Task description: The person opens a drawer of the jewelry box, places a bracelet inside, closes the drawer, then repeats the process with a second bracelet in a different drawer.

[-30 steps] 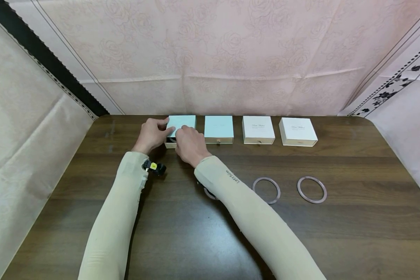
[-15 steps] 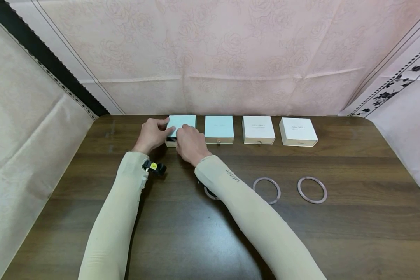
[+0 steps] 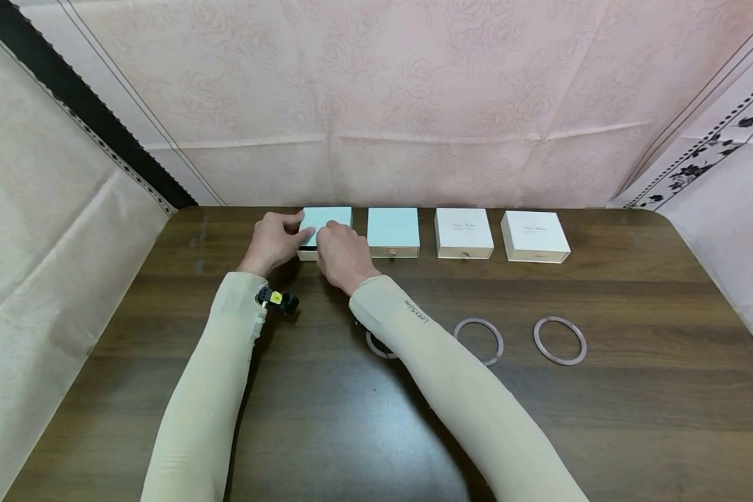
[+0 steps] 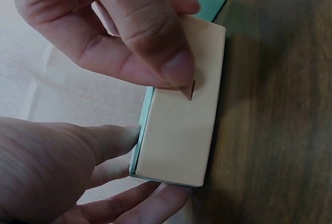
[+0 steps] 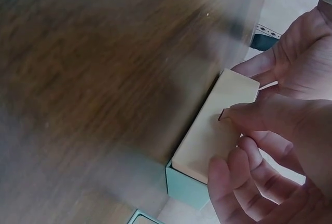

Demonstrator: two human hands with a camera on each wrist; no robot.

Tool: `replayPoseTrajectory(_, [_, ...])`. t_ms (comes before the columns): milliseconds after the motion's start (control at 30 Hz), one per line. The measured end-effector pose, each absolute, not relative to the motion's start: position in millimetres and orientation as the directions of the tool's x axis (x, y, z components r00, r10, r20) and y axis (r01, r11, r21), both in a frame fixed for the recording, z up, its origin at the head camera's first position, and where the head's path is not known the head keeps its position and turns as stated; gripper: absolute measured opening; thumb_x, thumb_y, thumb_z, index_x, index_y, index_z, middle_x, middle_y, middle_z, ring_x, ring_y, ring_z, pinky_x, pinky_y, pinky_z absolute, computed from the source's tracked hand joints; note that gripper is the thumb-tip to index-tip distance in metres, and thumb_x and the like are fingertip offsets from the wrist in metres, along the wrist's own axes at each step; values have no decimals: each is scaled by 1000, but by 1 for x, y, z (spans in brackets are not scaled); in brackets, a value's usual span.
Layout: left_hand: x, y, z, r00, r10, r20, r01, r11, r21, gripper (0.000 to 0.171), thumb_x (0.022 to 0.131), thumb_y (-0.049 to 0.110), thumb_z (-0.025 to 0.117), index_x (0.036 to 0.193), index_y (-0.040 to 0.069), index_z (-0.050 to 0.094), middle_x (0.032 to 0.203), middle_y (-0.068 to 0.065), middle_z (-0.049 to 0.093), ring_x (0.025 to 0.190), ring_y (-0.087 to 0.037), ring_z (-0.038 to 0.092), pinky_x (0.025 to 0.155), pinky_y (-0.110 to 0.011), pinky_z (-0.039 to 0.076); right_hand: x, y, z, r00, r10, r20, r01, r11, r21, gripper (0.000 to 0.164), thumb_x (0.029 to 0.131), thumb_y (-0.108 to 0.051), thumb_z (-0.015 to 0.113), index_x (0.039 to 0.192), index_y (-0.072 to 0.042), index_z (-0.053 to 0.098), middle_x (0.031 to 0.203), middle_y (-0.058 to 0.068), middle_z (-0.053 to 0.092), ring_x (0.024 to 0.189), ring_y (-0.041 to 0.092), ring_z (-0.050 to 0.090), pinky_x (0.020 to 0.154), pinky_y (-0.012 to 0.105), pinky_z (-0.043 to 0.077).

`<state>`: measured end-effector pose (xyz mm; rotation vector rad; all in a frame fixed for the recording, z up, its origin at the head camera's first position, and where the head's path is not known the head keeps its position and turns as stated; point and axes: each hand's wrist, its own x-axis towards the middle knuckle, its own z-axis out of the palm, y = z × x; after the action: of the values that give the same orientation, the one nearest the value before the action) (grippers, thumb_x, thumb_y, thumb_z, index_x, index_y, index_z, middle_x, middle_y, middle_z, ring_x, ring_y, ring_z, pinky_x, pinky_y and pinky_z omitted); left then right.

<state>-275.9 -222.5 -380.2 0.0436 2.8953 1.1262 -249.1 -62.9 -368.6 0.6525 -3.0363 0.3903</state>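
At the left end of the row stands a turquoise jewelry box (image 3: pixel 328 216) with a cream drawer. My left hand (image 3: pixel 271 242) grips its left side, thumb on the top face and fingers along the side. In the left wrist view the drawer front (image 4: pixel 176 136) protrudes slightly from the turquoise sleeve. My right hand (image 3: pixel 344 256) is at that front, thumb and forefinger pinching the small pull tab (image 5: pixel 223 114). What lies inside the drawer is hidden.
To the right stand another turquoise box (image 3: pixel 392 226) and two white boxes, one (image 3: pixel 463 226) beside the other (image 3: pixel 535 232). Nearer on the wooden table (image 3: pixel 314 418) lie pale purple bangles: one (image 3: pixel 560 319) at right, one (image 3: pixel 499 341) by the right sleeve, another (image 3: pixel 373 346) partly under it.
The drawer has slid farther into the turquoise box, narrowing the dark gap above its front. My right hand has moved slightly with it; my left hand stays in place.
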Motion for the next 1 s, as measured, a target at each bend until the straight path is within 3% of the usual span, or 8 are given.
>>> replayPoseTrajectory(267, [-276,-224,-380,-999,51,-6,34,734,678,51,102,30,64,147,8,53,153,-7,53,108,-26,60,82,-35,46,-252,-63,-370,-915,-397,72,-401,878,-261,25,100,-16,63,76,-17,69,97,-2,63,86,17,64,72,38,59])
replayPoseTrajectory(533, [-276,-223,-381,-999,42,-8,26,737,676,52,101,32,64,147,9,54,152,-7,55,90,-25,63,70,-27,46,-253,-64,-370,-917,-392,76,-397,874,-280,22,101,-15,60,82,-16,72,99,-1,65,89,17,66,74,39,60])
replayPoseTrajectory(733, [-275,-223,-379,-998,56,9,47,730,682,51,101,29,66,146,8,54,144,-14,62,75,-19,68,70,-26,51,-254,-63,-371,-915,-396,71,-400,872,-283,24,102,-14,60,81,-16,71,98,-1,65,83,16,63,69,35,59])
replayPoseTrajectory(1000, [-274,-223,-377,-998,64,8,51,722,690,51,101,26,65,146,6,53,138,-19,64,65,-8,63,71,-25,50,-255,-63,-372,-917,-394,66,-395,870,-296,20,100,-15,63,84,-15,75,99,0,65,84,16,64,68,33,59])
